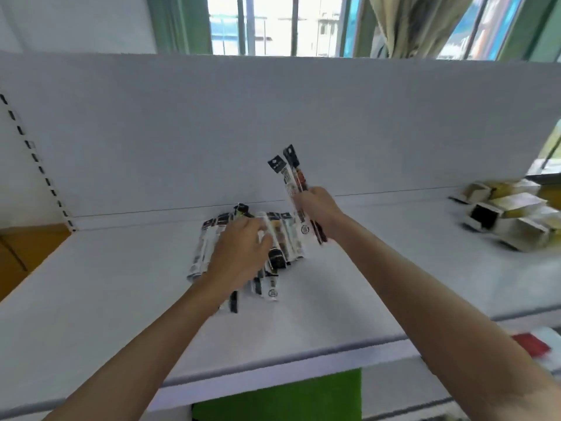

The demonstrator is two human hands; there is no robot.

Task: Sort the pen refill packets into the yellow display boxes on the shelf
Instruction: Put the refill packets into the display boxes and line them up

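The sorting looks barely begun. Most of the stock lies in a loose pile of pen refill packets (282,241) on the white shelf (121,284), left of its middle and close to the back edge, where the back panel (212,132) rises. The yellow display boxes (510,214) sit well apart from it at the right end of the shelf, also near the back edge. They are tumbled at angles rather than lined up, and one shows a dark open mouth. Blur hides whether any box has packets in it, so I would judge nearly all the work is left: carrying packets across and seating them in the boxes. The right hand (318,208) grips two held packets (293,174) around their lower half. They stand nearly upright, leaning a little left, with their black header tabs uppermost above the right side of the pile. The left hand (239,250) rests palm down on the pile with its fingers bent, and its thumb and fingertips seem to pinch a pale packet (268,221) at the far side of the heap, though motion blur softens this. The packets are long, narrow, flat sleeves, mostly white or clear with black printed bands and black tops. They overlap and fan out, roughly pointing toward the back edge, and a few ends stick out toward the front edge.
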